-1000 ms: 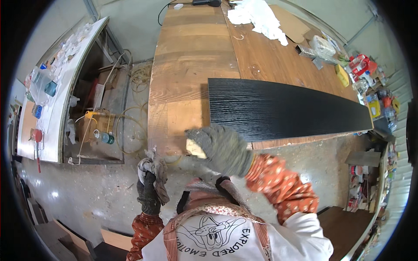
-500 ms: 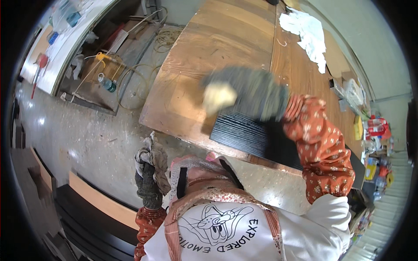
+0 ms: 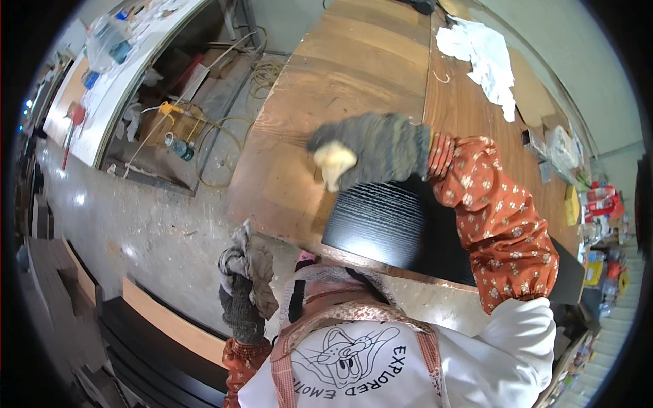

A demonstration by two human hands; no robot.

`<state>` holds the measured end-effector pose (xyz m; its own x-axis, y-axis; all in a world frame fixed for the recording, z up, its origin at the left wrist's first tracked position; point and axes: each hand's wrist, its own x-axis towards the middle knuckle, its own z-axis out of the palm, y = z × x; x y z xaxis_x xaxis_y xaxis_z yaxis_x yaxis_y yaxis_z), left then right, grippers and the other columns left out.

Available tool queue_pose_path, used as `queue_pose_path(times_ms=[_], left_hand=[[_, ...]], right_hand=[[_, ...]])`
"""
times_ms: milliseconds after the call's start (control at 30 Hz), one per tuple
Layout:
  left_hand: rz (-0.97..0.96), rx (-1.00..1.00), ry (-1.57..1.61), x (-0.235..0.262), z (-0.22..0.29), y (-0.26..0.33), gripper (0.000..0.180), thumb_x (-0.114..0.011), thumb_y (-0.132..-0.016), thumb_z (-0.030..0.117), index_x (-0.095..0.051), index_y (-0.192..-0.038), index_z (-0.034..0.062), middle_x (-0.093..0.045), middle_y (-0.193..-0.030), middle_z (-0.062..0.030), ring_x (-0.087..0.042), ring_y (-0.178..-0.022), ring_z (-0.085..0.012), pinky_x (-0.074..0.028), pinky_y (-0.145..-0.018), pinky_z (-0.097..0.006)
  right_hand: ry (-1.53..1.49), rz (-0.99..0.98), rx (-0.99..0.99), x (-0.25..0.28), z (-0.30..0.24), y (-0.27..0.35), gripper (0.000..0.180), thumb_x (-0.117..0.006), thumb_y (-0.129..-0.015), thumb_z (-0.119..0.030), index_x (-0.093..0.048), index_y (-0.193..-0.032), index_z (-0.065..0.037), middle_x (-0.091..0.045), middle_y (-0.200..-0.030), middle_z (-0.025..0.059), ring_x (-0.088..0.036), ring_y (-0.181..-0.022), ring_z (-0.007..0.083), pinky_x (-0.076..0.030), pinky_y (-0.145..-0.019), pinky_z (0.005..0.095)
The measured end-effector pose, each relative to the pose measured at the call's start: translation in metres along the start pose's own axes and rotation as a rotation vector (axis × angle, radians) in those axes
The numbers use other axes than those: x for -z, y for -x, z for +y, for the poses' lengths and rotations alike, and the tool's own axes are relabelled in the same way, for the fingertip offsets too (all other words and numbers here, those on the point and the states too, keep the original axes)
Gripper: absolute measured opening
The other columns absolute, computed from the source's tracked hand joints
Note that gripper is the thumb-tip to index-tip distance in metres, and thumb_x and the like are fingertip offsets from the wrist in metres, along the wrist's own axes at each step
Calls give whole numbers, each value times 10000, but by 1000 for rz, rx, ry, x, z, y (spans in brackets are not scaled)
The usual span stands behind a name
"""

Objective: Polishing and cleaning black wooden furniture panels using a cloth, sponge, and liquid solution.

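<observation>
My right hand (image 3: 377,146), in a grey-green knit glove, is above the wooden table, closed around a pale yellow crumpled wad (image 3: 335,163). The wad shows at the fingertips; whether it is cloth or sponge I cannot tell. Just below the hand lies a glossy black wood-grained board (image 3: 374,221), partly hidden by the glove and my red flowered sleeve. Whether the wad touches the board is not visible. Low on the left, my left hand (image 3: 243,309), in a dark knit glove, grips a bunched grey rag (image 3: 250,265) beside the table's near edge.
The wooden table (image 3: 340,75) bears crumpled white cloth (image 3: 479,58) at its far right. Black boards (image 3: 149,347) with a tan edge strip lie at lower left. A white bench (image 3: 129,75) stands at far left, near a coiled hose (image 3: 265,75). Bottles and containers crowd the right side.
My right hand, blurred by motion before, is sharper now and slightly farther left over the board, still with the wad. My left hand keeps the rag. The whole view has shifted a little.
</observation>
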<state>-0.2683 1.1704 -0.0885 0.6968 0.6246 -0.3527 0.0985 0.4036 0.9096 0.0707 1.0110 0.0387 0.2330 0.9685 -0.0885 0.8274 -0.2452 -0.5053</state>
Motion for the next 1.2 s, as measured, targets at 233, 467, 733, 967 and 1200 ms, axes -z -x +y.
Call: queue_pose_path(times_ms=[233, 467, 733, 967, 1200], left_hand=[[-143, 39, 4, -34, 28, -54, 479, -599, -883, 201, -435, -1293, 13, -538, -1228, -176, -564, -1088, -312, -461, -961, -445], [-187, 124, 189, -41, 37, -89, 461, -618, -886, 239, -503, -1275, 19, -604, -1136, -116, -605, -995, -211, -498, -858, -325], [-367, 212, 246, -83, 45, -113, 519, -637, -875, 253, -427, -1311, 65, -442, -1355, -127, -483, -1205, -232, -418, -1015, -385], [-967, 147, -15, -193, 53, -136, 726, -673, -707, -2, -368, -1365, 29, -517, -1089, -10, -520, -971, -126, -475, -745, -258], [-1016, -33, -350, -254, -5, -193, 487, -701, -578, -51, -483, -985, 105, -436, -799, 52, -443, -691, -100, -403, -572, -274]], right_hand=[[-214, 204, -102, 22, 51, 11, 464, -748, -694, -252, -603, -1113, -117, -666, -1011, 124, -642, -926, 302, -507, -824, 417], [-128, -155, 282, -47, -45, 7, 357, -640, -791, -240, -616, -1118, -97, -650, -1027, 149, -624, -953, 317, -504, -821, 433], [391, 327, -1007, 52, 88, 47, 515, -742, -762, -309, -558, -1188, -85, -676, -967, 128, -654, -909, 254, -526, -791, 361], [-128, 1800, -761, -78, -31, 239, 680, -760, -764, -166, -401, -1306, 35, -519, -1218, 155, -550, -1079, 241, -491, -907, 370], [-120, 2384, -923, -192, -59, 328, 507, -710, -831, -116, -475, -1269, -17, -586, -1099, 73, -575, -985, 158, -487, -879, 294]])
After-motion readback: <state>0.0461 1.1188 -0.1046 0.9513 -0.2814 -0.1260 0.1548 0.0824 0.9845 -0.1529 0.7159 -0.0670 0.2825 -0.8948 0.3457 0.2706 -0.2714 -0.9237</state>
